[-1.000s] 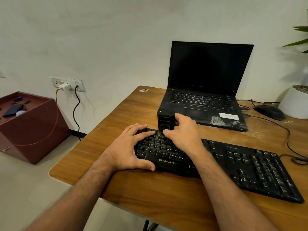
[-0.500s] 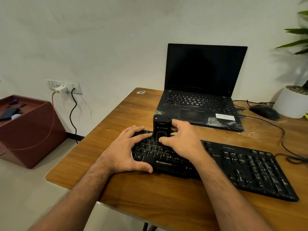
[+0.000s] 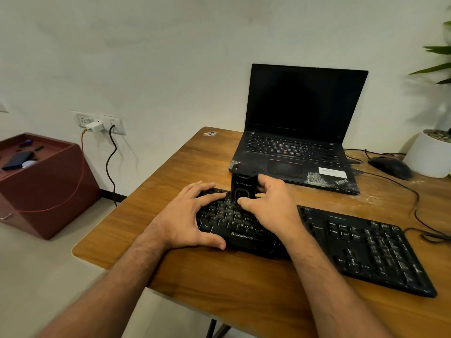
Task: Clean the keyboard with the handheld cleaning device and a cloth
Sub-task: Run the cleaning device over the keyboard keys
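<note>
Right hand [image 3: 271, 206] still clamped on cleaner [image 3: 244, 189], shifted slightly left along keyboard [image 3: 366, 250]; left hand [image 3: 188, 215], fingers spread, still pressing keyboard's left end.

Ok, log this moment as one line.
right hand: grips black handheld cleaner upright on black keyboard | left hand: steadies keyboard's left end

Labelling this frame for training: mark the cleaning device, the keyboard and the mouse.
cleaning device [image 3: 244, 189]: head view, its front face.
keyboard [image 3: 380, 250]: head view, right-hand keys.
mouse [image 3: 390, 167]: head view, its top.
</note>
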Available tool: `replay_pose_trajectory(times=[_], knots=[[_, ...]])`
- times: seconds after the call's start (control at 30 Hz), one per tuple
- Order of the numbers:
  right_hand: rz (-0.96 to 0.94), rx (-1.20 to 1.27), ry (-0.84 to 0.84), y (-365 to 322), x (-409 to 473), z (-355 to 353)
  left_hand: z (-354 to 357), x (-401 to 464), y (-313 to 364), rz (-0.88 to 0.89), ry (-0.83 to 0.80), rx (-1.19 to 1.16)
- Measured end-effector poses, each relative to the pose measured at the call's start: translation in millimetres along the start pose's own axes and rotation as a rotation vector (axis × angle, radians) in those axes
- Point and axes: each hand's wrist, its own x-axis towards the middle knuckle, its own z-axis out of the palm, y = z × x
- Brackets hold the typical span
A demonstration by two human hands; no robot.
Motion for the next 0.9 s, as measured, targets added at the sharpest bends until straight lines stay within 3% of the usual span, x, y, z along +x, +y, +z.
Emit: replay_pose_trajectory(times=[0.1, 0.23, 0.4, 0.53, 0.67, 0.8, 0.9], knots=[[-0.018, 0.015, -0.191, -4.7, -10.6, 6.6, 1.8, 1.7, -3.8, 0.039, 0.013, -0.013], [-0.018, -0.069, 0.042, -5.2, 0.8, 11.1, 0.1, 0.6, -1.4, 0.000, -0.001, 0.004], [-0.005, 0.025, -0.167, -8.8, -0.5, 13.5, 0.7, 1.7, -3.7, 0.034, 0.014, -0.018], [-0.012, -0.046, 0.007, -6.9, 10.1, 15.8, -0.1, 0.6, -1.4, -0.007, -0.002, 0.011], [-0.037, -0.026, -0.055, -5.2, 6.6, 14.9, -0.1, 0.5, -2.6, 0.001, 0.010, 0.020], [-0.018, -0.079, 0.101, -3.1, 14.8, 9.4, -2.2, -0.6, 1.2, -0.013, -0.015, 0.001], [0.013, 0.012, 0.039, -1.3, 11.8, 0.3, -2.2, -0.9, 1.3, -0.012, -0.019, 0.001]])
